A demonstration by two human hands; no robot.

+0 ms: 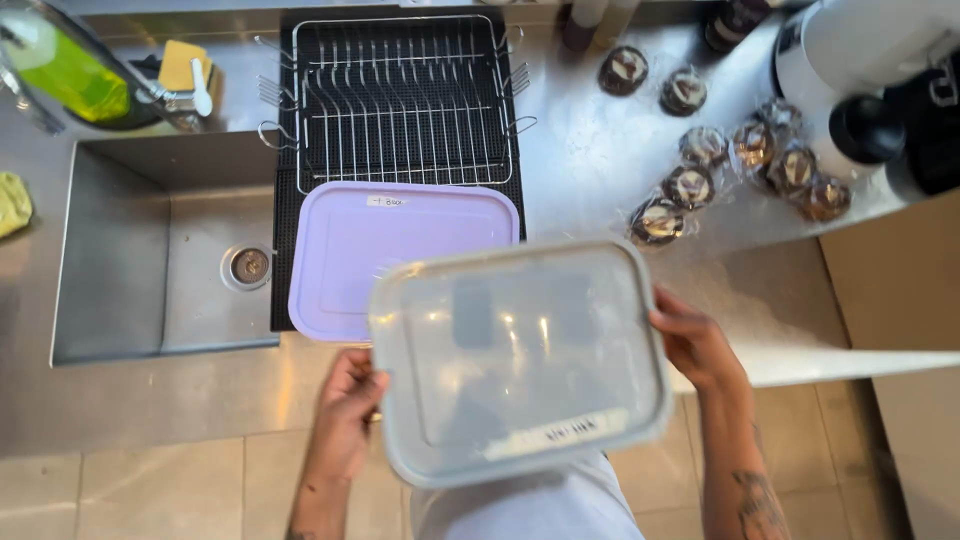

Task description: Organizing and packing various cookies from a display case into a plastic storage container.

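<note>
I hold a clear rectangular plastic container with a grey-rimmed lid [520, 360] in front of my chest, above the counter's front edge. My left hand [350, 400] grips its left side and my right hand [695, 340] grips its right side. A white label strip sits near the container's near edge. Just beyond it a lilac rectangular lid or container [360, 250] lies flat on the counter, partly hidden by the clear one.
A wire dish rack [400, 100] on a black mat stands at the back. A steel sink [160, 250] lies to the left, with a green bottle [70, 70] and a yellow sponge [182, 62] behind it. Several wrapped round pastries [700, 180] and a white appliance [860, 60] sit at the right.
</note>
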